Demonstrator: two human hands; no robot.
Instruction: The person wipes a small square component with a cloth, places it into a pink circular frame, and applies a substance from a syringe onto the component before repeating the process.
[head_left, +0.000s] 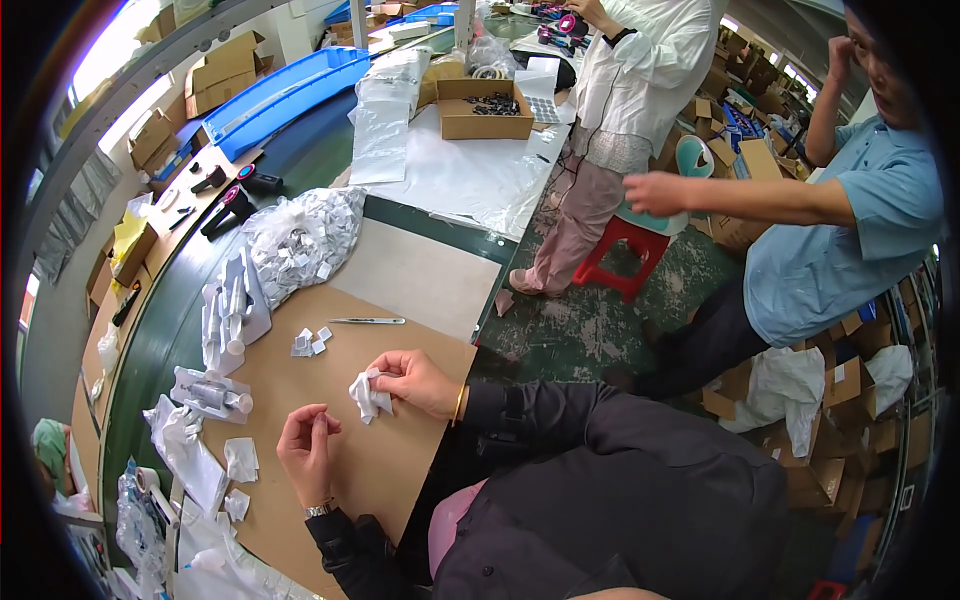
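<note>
My right hand (418,382) pinches a crumpled white cloth (368,397) between thumb and fingers, just above the brown work board (370,470). To its lower left, my left hand (308,452) is raised over the same board, fingers curled in toward the thumb; whether anything small sits between them is hidden. Beyond both hands lie metal tweezers (367,321) and several small white square pieces (311,343). Two folded white cloths rest left of my left hand, a larger one (241,459) and a smaller one (236,504).
White plastic housings (212,393) line the board's left edge, near a clear bag of small white squares (305,235). Farther off are black handheld devices (232,210), a blue tray (285,100) and a cardboard box of dark parts (485,112). Two people stand beyond, near a red stool (622,258).
</note>
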